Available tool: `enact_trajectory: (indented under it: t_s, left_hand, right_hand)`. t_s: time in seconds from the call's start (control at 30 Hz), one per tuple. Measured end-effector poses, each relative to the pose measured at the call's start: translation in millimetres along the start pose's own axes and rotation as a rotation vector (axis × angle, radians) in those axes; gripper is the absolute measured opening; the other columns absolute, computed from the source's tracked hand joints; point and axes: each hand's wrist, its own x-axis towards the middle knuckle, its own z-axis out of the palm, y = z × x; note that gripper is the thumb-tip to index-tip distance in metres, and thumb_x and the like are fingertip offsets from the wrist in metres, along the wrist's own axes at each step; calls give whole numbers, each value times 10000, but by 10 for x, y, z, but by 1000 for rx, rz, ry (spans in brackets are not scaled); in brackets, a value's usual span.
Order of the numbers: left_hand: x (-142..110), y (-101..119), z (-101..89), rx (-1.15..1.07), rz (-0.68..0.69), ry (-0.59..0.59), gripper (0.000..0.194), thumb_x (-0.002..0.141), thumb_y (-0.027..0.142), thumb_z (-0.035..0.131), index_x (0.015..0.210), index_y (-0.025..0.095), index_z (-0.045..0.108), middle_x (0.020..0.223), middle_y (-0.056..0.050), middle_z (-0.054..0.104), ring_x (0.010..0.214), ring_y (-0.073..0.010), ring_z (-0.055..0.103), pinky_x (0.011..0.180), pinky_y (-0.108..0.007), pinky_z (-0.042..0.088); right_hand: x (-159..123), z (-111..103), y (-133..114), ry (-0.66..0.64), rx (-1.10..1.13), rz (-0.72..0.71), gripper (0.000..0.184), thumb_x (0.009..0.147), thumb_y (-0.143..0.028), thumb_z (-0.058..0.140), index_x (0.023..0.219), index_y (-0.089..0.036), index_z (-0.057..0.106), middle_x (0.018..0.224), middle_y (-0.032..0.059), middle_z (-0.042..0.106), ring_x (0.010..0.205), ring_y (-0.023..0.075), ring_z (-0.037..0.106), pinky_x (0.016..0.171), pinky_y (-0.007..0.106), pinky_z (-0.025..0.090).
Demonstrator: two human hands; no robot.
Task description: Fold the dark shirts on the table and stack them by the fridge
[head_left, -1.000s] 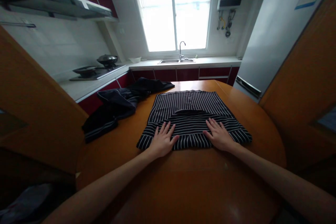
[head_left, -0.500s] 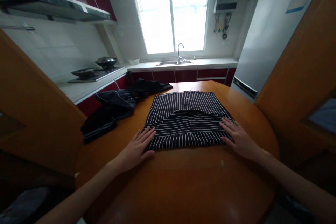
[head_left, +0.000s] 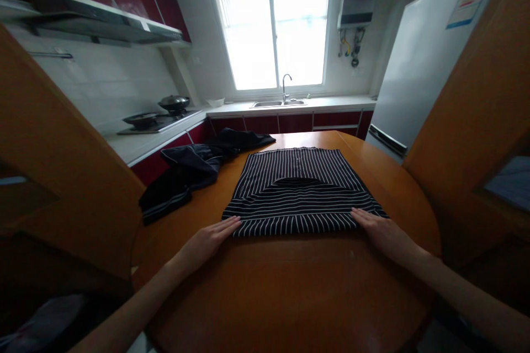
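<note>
A black shirt with white stripes (head_left: 302, 196) lies folded on the wooden table (head_left: 290, 292), its near edge turned into a straight band. At the near left corner, my left hand (head_left: 213, 236) has its fingers together on top of the cloth; the thumb is hidden under the edge. My right hand (head_left: 376, 230) pinches the near right corner the same way, its thumb also out of sight. Between the two hands the striped cloth lies flat, with a curved opening near its middle.
Dark garments (head_left: 194, 165) lie crumpled along the table's left side. Beyond the table are a sink (head_left: 269, 103) and a stove with pans (head_left: 174, 103). A refrigerator (head_left: 418, 60) stands at the right. Wooden door frames flank both sides.
My hands have gone from lying spread on the shirt's sides to holding its near corners, fingers together and thumbs tucked under. The view has tilted slightly.
</note>
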Motion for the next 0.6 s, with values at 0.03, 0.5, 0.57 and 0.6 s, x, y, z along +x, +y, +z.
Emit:
enact_trajectory:
  t_s: [0.03, 0.5, 0.57, 0.6]
  left_hand:
    - [-87, 27, -27, 7, 7, 4, 585, 940, 65, 358, 1459, 297, 496, 1477, -2, 514, 1334, -180, 521, 1137, -372, 427]
    - [-526, 1075, -428, -54, -38, -131, 696, 1005, 329, 477, 1598, 325, 113, 1625, -30, 248, 1482, -262, 283, 1201, -495, 299]
    - [-215, 1384, -324, -84, 34, -117, 679, 1028, 370, 436, 1603, 304, 83, 1639, -37, 203, 1504, -256, 219, 1226, -495, 231]
    - [-81, 1515, -248, -94, 80, -127, 694, 1025, 405, 445, 1604, 300, 77, 1645, -40, 175, 1513, -260, 183, 1236, -503, 191]
  right_hand:
    - [-71, -2, -66, 14, 0, -9, 679, 793, 62, 335, 1397, -148, 563, 1405, 110, 588, 1297, 216, 556, 1074, 397, 497]
    - [-426, -311, -1182, 19, 166, -25, 637, 952, -356, 525, 1555, -262, 343, 1569, 62, 392, 1440, 311, 367, 1147, 520, 390]
    - [-116, -362, -1482, 27, 236, -62, 618, 988, -335, 467, 1572, -225, 298, 1601, 84, 322, 1474, 291, 300, 1182, 519, 326]
    - [7, -351, -1624, -2, 262, -96, 640, 990, -341, 467, 1582, -203, 265, 1617, 93, 276, 1493, 286, 250, 1198, 520, 291]
